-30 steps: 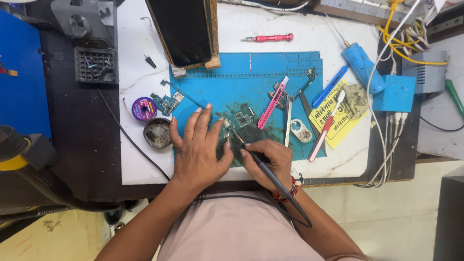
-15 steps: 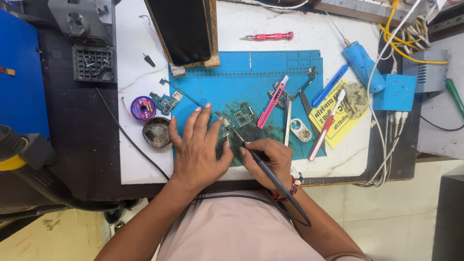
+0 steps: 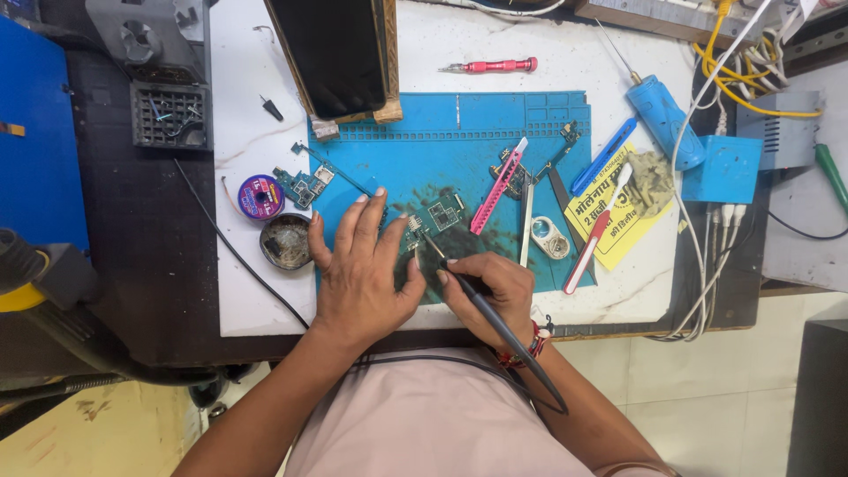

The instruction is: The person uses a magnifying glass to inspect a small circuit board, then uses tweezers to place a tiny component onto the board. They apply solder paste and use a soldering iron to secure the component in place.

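Left hand: laid flat, fingers spread and open, palm down on the blue rubber work mat; its fingertips touch or sit just beside the small green circuit board, at about 2 o'clock from the palm. It grips nothing.

Right hand: closed in a pen grip around the slim black soldering iron. The iron's tip points to 11 o'clock and meets the circuit board's lower edge; its black cord trails toward 5 o'clock, across the person's pale shirt.

Circuit board: lies flat near the mat's middle, on a dark stained patch, between the two hands.

White marble-patterned surface: carries the mat.

At 9 o'clock from the left hand: a round dark metal tin of tip cleaner; just above it a purple spool of solder wire and a second small green board.

At 12 o'clock from the circuit board: a dark rectangular tablet in a wooden frame, overlapping the mat's top left corner.

At 2 o'clock: a pink plastic pry tool, lying diagonally. Further to 3 o'clock, a red and white toothbrush lies over a yellow printed card.

At 1 o'clock, off the mat: a red-handled screwdriver and a blue cylindrical hand tool.
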